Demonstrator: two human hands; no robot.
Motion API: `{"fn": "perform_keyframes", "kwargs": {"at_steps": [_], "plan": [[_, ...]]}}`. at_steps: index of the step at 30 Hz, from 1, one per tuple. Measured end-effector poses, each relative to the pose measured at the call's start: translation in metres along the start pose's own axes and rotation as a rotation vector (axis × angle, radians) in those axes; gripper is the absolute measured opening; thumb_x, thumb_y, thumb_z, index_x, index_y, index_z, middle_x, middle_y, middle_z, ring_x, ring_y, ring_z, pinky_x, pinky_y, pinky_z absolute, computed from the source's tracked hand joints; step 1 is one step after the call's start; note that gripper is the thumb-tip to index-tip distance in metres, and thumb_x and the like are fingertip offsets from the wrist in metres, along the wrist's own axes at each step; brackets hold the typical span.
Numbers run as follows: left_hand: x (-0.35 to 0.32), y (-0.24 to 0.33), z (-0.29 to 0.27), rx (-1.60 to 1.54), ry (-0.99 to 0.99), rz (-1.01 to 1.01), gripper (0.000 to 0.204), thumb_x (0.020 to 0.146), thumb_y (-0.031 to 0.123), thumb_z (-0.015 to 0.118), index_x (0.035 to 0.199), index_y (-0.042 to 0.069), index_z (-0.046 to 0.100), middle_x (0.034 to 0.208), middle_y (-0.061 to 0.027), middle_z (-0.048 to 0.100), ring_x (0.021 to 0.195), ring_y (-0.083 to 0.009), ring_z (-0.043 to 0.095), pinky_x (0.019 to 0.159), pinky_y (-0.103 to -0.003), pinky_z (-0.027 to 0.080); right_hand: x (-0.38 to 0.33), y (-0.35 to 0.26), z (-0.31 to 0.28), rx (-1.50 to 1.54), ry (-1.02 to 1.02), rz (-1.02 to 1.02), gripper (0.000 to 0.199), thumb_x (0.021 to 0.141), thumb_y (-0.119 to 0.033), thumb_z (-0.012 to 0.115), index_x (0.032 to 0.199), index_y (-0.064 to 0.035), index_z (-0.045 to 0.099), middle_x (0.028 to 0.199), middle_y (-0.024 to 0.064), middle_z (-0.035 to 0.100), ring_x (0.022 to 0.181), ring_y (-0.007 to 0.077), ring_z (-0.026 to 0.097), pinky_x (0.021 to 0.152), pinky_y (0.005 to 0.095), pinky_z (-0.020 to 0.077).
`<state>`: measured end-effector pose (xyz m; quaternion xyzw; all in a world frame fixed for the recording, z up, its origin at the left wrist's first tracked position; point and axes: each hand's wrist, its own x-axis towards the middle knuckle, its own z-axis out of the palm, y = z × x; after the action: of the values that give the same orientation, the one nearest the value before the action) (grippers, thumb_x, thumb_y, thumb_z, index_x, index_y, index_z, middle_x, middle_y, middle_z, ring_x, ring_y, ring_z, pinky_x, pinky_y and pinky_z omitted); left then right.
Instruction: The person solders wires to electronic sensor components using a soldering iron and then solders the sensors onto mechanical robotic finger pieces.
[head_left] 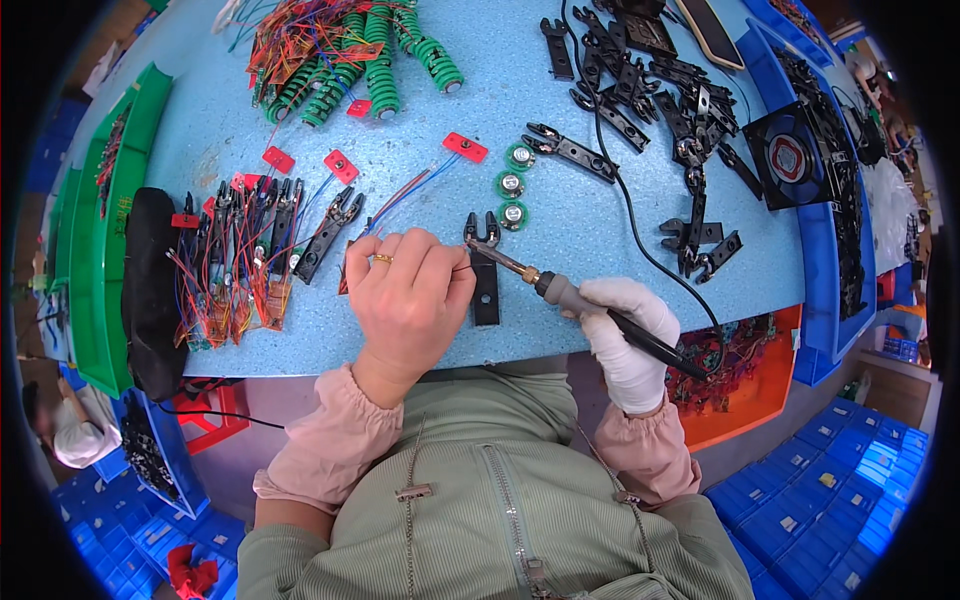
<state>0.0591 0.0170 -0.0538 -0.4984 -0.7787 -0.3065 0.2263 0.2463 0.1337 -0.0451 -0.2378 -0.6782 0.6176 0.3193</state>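
Note:
My right hand (630, 340), in a white glove, grips a soldering iron (565, 294) by its dark handle. The iron's tip reaches the forked end of a flat black plastic part (485, 298) lying near the table's front edge. Just left of that part is my bare left hand (408, 300), its fingers curled into a pinch; what they hold is hidden. Thin red and blue wires (405, 193) run from a small red board (465, 147) toward this hand. Beyond the black part, three small round green-rimmed speakers (512, 215) stand in a column.
Wired black parts (240, 230) lie at left beside a black pouch (155, 290) and green bin (100, 250). Green coils (380, 70) sit at the back. Loose black parts (690, 110), a fan (790, 157) and a blue bin (850, 290) are at right. The iron's cord (625, 190) crosses the table.

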Motion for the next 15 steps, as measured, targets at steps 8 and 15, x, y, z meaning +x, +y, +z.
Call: {"fn": "perform_keyframes", "kwargs": {"at_steps": [8,15], "plan": [[0.000,-0.001,0.000,-0.011,-0.001,0.006,0.018,0.069,0.001,0.072,0.077,0.014,0.062,0.077,0.0009,0.054,0.065,-0.0185,0.049,0.084,-0.036,0.040,0.004,-0.004,0.007,0.264,0.122,0.049,0.027,0.085,0.001,0.070,0.112,0.0028,0.067,0.097,0.0165,0.069,0.082,0.0265,0.072,0.074,0.0309,0.0572],[0.000,-0.002,0.001,0.000,-0.008,0.010,0.017,0.070,0.002,0.072,0.078,0.014,0.063,0.078,0.0010,0.054,0.065,-0.0181,0.048,0.084,-0.036,0.040,0.020,-0.001,0.014,0.106,0.076,-0.118,0.033,0.083,-0.004,0.076,0.115,0.0006,0.067,0.107,0.0167,0.068,0.087,0.0262,0.071,0.079,0.0326,0.0556]]}}
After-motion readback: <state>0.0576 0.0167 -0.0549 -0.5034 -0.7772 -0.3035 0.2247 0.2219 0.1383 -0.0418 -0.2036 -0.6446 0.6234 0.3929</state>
